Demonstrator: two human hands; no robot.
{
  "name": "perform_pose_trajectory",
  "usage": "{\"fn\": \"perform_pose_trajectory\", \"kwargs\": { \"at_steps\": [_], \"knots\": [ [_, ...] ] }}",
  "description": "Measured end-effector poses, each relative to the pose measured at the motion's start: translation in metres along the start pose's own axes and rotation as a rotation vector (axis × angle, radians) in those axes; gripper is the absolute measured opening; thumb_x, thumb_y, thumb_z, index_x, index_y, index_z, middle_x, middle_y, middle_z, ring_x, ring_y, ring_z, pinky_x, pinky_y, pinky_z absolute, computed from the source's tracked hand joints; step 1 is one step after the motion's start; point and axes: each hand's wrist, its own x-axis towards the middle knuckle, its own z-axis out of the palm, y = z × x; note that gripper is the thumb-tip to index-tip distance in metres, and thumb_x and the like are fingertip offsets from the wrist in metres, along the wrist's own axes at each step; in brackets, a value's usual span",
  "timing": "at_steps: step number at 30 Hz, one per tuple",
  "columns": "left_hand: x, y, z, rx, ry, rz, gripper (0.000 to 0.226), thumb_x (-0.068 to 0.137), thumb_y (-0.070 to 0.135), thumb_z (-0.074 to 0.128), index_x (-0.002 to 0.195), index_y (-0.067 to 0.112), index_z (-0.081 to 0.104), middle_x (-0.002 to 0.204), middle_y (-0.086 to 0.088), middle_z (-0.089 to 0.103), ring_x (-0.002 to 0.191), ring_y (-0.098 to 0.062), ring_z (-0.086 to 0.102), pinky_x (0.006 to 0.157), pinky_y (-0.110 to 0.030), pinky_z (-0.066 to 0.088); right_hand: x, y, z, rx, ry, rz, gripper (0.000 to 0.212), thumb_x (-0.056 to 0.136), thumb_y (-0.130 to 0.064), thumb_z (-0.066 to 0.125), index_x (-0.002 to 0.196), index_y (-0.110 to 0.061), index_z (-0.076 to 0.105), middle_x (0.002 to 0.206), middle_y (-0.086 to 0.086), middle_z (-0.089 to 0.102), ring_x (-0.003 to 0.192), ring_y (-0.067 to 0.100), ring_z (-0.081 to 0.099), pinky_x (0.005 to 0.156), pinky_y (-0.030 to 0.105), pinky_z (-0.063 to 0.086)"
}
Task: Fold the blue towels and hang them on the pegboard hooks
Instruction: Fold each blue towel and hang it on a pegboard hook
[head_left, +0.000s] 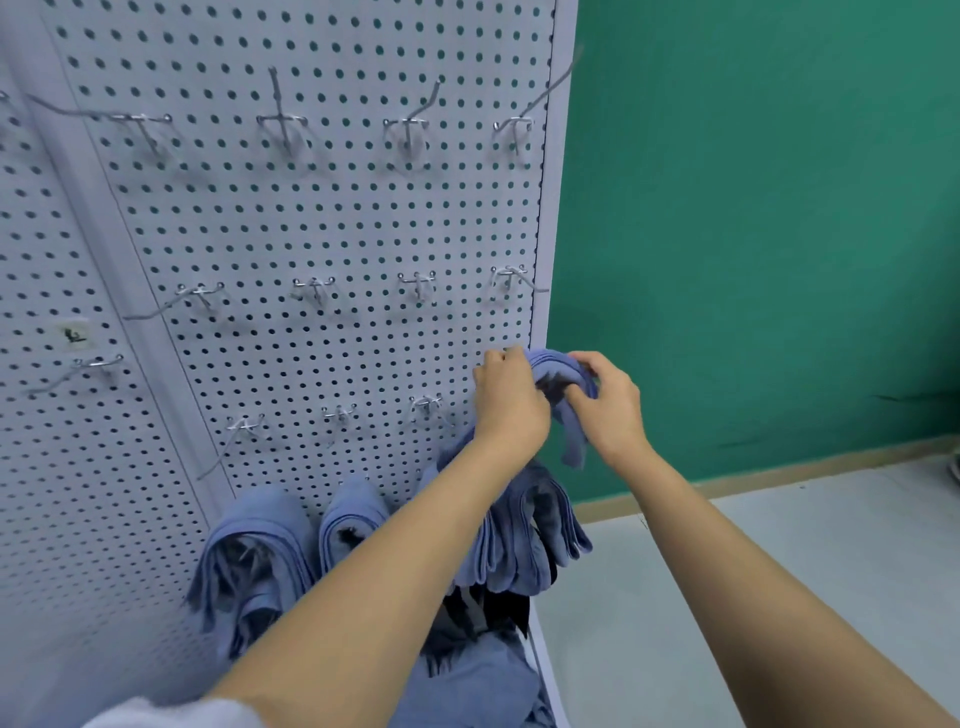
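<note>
Gripping a folded blue towel (558, 370) in my left hand (511, 402) and right hand (610, 408) against the pegboard (311, 218); hung towels (249, 540) low on it, loose pile (467, 686) remaining.

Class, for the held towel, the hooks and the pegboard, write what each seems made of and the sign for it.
Towel: soft cloth, likely cotton or microfibre; matt blue, it bends and creases in layers. Hooks: thin metal wire, probably steel; silvery glints. Pegboard: likely painted sheet metal, possibly plastic; smooth matt pale grey with even punched holes.
</note>
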Motion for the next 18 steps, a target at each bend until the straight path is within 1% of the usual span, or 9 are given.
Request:
{"fn": "perform_pose_trajectory", "kwargs": {
  "at_steps": [2, 3, 5, 7, 9, 11, 13, 16, 18],
  "knots": [
    [0.002, 0.005, -0.004, -0.135, 0.026, -0.001, 0.03, 0.084, -0.006, 0.043, 0.109, 0.003, 0.056, 0.117, -0.018, 0.052, 0.111, -0.033, 0.046, 0.087, -0.037, 0.043, 0.004, -0.006, -0.003, 0.04, 0.045, -0.004, 0.037, 0.08, 0.005, 0.052, 0.107, -0.017, 0.065, 0.094, -0.005, 0.065, 0.087, 0.014, 0.059, 0.078, 0.018, 0.043],
    [0.002, 0.009, -0.004, -0.207, 0.048, -0.009, 0.031, 0.084, -0.006, 0.043, 0.11, 0.003, 0.057, 0.116, -0.017, 0.054, 0.11, -0.033, 0.049, 0.088, -0.037, 0.043, 0.007, -0.008, -0.005, 0.053, 0.063, -0.004, 0.037, 0.08, 0.005, 0.052, 0.107, -0.017, 0.065, 0.094, -0.005, 0.066, 0.088, 0.014, 0.059, 0.078, 0.018, 0.043],
    [0.002, 0.013, -0.002, -0.281, 0.092, -0.017, 0.038, 0.086, -0.008, 0.042, 0.119, 0.003, 0.057, 0.122, -0.015, 0.053, 0.113, -0.029, 0.049, 0.094, -0.033, 0.041, 0.009, -0.012, -0.007, 0.047, 0.071, 0.005, 0.037, 0.08, 0.006, 0.053, 0.109, -0.014, 0.065, 0.096, -0.003, 0.066, 0.087, 0.013, 0.058, 0.075, 0.014, 0.04],
    [0.003, 0.005, 0.004, -0.277, 0.123, -0.02, 0.04, 0.088, -0.008, 0.041, 0.124, 0.003, 0.054, 0.127, -0.013, 0.048, 0.117, -0.028, 0.047, 0.098, -0.03, 0.037, 0.008, -0.01, -0.008, -0.001, 0.011, 0.025, 0.036, 0.082, 0.005, 0.053, 0.112, -0.012, 0.064, 0.098, 0.0, 0.064, 0.088, 0.014, 0.056, 0.072, 0.01, 0.036],
    [0.001, -0.01, 0.012, -0.23, 0.122, -0.044, 0.043, 0.09, -0.008, 0.04, 0.13, 0.006, 0.051, 0.13, -0.012, 0.045, 0.12, -0.028, 0.045, 0.101, -0.03, 0.035, 0.004, -0.006, -0.005, -0.067, -0.103, 0.037, 0.034, 0.084, 0.004, 0.055, 0.114, -0.011, 0.063, 0.099, 0.0, 0.063, 0.09, 0.014, 0.055, 0.073, 0.011, 0.035],
    [-0.009, -0.023, 0.02, -0.158, 0.102, -0.053, 0.05, 0.093, -0.003, 0.043, 0.141, 0.012, 0.041, 0.135, -0.011, 0.039, 0.124, -0.027, 0.039, 0.105, -0.032, 0.032, -0.002, 0.0, -0.002, -0.087, -0.189, 0.055, 0.031, 0.087, 0.001, 0.056, 0.114, -0.013, 0.063, 0.098, 0.0, 0.063, 0.088, 0.014, 0.056, 0.074, 0.016, 0.039],
    [-0.02, -0.033, 0.029, -0.126, 0.071, -0.022, 0.059, 0.094, 0.0, 0.045, 0.148, 0.017, 0.027, 0.14, -0.009, 0.033, 0.127, -0.026, 0.035, 0.107, -0.033, 0.031, -0.009, 0.006, 0.001, -0.094, -0.222, 0.073, 0.028, 0.089, -0.004, 0.058, 0.115, -0.014, 0.061, 0.097, -0.001, 0.063, 0.086, 0.015, 0.056, 0.073, 0.019, 0.04],
    [-0.028, -0.042, 0.031, -0.152, 0.011, 0.012, 0.073, 0.093, -0.004, 0.045, 0.152, 0.022, 0.012, 0.145, -0.007, 0.027, 0.129, -0.023, 0.035, 0.107, -0.031, 0.033, -0.018, 0.011, 0.002, -0.127, -0.277, 0.098, 0.029, 0.09, -0.009, 0.061, 0.119, -0.013, 0.059, 0.1, 0.0, 0.063, 0.089, 0.017, 0.058, 0.075, 0.019, 0.038],
    [-0.029, -0.04, 0.027, -0.173, -0.053, -0.022, 0.077, 0.093, -0.003, 0.048, 0.153, 0.022, 0.006, 0.148, -0.008, 0.023, 0.134, -0.022, 0.031, 0.108, -0.03, 0.031, -0.024, 0.01, -0.001, -0.164, -0.319, 0.112, 0.034, 0.091, -0.01, 0.062, 0.124, -0.012, 0.055, 0.107, 0.002, 0.064, 0.09, 0.016, 0.056, 0.077, 0.02, 0.038]
  ]
}}
